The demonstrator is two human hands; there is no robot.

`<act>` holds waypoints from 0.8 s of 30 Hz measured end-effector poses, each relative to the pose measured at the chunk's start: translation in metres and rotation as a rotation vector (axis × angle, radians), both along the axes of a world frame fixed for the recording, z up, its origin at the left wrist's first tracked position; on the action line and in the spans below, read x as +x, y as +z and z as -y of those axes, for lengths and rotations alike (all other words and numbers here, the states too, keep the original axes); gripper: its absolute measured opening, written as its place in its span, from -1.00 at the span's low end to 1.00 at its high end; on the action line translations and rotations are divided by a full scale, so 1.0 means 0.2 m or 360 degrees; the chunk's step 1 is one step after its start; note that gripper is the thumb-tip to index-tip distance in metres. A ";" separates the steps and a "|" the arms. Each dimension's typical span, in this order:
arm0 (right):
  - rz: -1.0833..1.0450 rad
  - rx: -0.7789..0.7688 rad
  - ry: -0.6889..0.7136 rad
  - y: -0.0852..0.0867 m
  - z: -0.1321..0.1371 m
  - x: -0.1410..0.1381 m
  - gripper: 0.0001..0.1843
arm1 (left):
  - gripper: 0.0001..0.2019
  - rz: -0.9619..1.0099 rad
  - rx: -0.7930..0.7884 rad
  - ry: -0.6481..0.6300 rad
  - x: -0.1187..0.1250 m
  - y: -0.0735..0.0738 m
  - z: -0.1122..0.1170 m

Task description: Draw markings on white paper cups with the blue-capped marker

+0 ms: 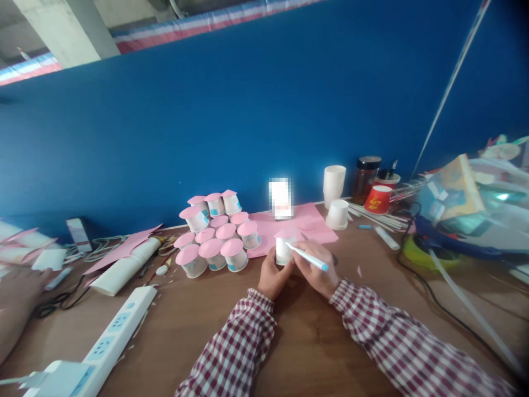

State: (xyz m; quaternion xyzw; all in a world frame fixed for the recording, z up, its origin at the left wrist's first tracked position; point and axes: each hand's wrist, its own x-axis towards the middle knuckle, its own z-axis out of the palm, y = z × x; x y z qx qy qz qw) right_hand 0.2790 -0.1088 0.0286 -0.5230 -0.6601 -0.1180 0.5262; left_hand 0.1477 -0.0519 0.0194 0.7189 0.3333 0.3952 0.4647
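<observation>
My left hand [273, 275] is wrapped round a small white paper cup [283, 249] that has a pink paper circle on top, held just above the wooden table [215, 325]. My right hand [316, 270] is closed on a white pen with a blue end [308, 257], whose tip rests against the cup. Behind the cup lies a pink paper sheet [308, 226]. To the left stands a stack of several pink-topped cups [215, 234].
A white power strip [111, 339] lies at the front left. Another person's hand [16, 309] shows at the left edge. White cups [334, 187], a red cup [378, 199] and a dark jar [366, 177] stand by the blue wall. Cables and clutter fill the right side.
</observation>
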 end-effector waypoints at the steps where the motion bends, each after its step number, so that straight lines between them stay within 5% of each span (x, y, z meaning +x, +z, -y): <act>1: -0.0007 -0.0006 -0.0004 0.00 0.00 0.00 -0.82 | -0.61 0.0003 0.0006 -0.0010 0.00 0.00 0.00; 24: 0.0238 0.0062 0.0070 0.02 0.02 -0.01 -0.79 | -0.61 -0.0018 0.0102 0.0053 0.01 0.01 0.01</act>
